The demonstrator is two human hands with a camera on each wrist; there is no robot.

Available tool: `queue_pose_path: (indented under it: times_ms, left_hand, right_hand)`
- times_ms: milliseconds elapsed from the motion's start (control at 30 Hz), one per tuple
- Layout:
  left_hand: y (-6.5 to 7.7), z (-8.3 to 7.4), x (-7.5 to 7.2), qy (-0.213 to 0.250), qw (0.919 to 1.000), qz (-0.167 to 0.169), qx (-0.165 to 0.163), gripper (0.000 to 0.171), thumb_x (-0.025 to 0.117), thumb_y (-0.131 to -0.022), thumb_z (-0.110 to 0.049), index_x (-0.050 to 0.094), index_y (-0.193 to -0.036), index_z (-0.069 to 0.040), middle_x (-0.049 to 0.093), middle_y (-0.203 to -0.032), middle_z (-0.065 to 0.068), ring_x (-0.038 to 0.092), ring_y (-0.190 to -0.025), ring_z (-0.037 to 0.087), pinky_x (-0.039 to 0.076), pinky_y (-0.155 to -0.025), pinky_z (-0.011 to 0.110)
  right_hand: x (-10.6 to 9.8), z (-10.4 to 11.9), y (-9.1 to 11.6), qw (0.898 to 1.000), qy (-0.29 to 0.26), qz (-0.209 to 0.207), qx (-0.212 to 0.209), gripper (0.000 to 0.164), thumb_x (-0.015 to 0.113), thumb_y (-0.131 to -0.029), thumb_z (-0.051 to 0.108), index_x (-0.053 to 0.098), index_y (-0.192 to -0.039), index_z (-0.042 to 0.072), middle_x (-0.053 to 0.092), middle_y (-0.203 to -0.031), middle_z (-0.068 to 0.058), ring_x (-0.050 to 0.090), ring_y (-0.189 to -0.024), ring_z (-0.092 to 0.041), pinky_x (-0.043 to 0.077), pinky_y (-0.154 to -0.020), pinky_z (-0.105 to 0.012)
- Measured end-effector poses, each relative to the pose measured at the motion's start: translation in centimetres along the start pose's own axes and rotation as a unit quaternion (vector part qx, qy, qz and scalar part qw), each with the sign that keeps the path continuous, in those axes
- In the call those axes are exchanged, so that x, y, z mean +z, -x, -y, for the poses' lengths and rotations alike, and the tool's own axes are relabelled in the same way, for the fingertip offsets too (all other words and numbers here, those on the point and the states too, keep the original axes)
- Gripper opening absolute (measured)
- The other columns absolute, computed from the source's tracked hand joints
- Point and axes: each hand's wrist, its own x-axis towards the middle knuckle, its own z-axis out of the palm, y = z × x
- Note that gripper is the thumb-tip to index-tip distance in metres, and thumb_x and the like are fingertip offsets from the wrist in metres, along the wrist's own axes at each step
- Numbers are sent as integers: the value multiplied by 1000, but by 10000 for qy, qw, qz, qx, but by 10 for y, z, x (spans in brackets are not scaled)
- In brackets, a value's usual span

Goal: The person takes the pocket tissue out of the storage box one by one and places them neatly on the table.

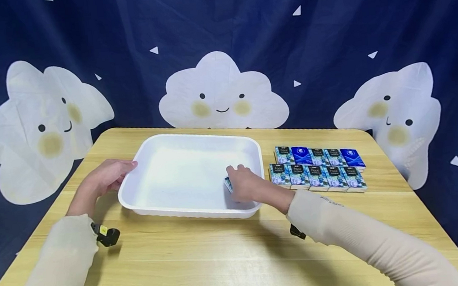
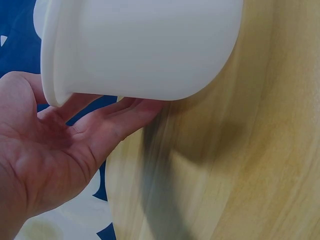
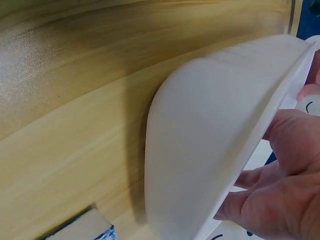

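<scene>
A white plastic tray [image 1: 174, 178] sits on the wooden table. My left hand [image 1: 109, 175] holds its left rim, with the thumb over the edge and the other fingers against the outer wall [image 2: 150, 50]. Inside the tray's right end, my right hand [image 1: 244, 184] grips a small blue-patterned tissue pack [image 1: 228, 184], fingers pointing down. Most of that pack is hidden by the hand. In the right wrist view the tray's wall [image 3: 200, 135] hides the fingertips and the pack.
Right of the tray stand two rows of tissue packs: the front row [image 1: 317, 178] is all floral, the back one mixes floral packs with plain blue packs [image 1: 301, 155]. A dark blue curtain [image 1: 217, 20] with clouds hangs behind the table [image 1: 207, 260].
</scene>
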Motion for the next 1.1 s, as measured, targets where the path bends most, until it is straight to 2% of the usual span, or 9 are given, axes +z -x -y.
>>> queue_pose_path:
  times_ms: [167, 333, 533, 700, 1100]
  left_hand:
    - [0, 1, 0, -41, 10000, 2, -47, 65, 44, -100, -37, 27, -145, 6, 60, -115, 17, 65, -90, 20, 54, -76, 37]
    - [-1, 3, 0, -47, 10000, 21, -44, 66, 44, -100, -38, 27, -145, 6, 59, -117, 18, 65, -90, 19, 54, -77, 37]
    - [-2, 2, 1, -87, 10000, 20, -28, 66, 44, -99, -39, 28, -145, 5, 56, -122, 20, 64, -91, 20, 54, -77, 37]
    - [-3, 2, 1, -89, 9999, 16, -50, 66, 44, -100, -38, 27, -145, 6, 55, -123, 21, 64, -92, 20, 54, -77, 37]
    - [-3, 1, 1, -115, 9999, 35, -88, 67, 44, -100, -40, 25, -146, 5, 53, -126, 21, 63, -93, 19, 54, -78, 36]
  right_hand:
    - [-2, -3, -3, 9998, 63, 183, -4, 63, 72, -75, 14, 44, -131, 5, 53, -103, -13, 52, -88, -23, 48, -67, -33]
    - [-5, -7, -4, 9986, -133, 500, -102, 47, 70, -77, 15, 51, -119, 4, 58, -83, -8, 56, -72, -19, 45, -58, -28]
    - [-4, -12, -4, 9982, -304, 520, -50, 44, 69, -80, 21, 54, -120, 7, 59, -85, -6, 56, -75, -19, 45, -62, -28]
    - [-3, -13, -6, 9987, -259, 435, -47, 38, 68, -81, 23, 55, -114, 7, 58, -85, -5, 57, -75, -18, 46, -61, -27]
    - [-3, -13, -6, 9984, -444, 342, -18, 41, 69, -82, 23, 53, -116, 7, 58, -86, -6, 57, -75, -18, 46, -60, -27]
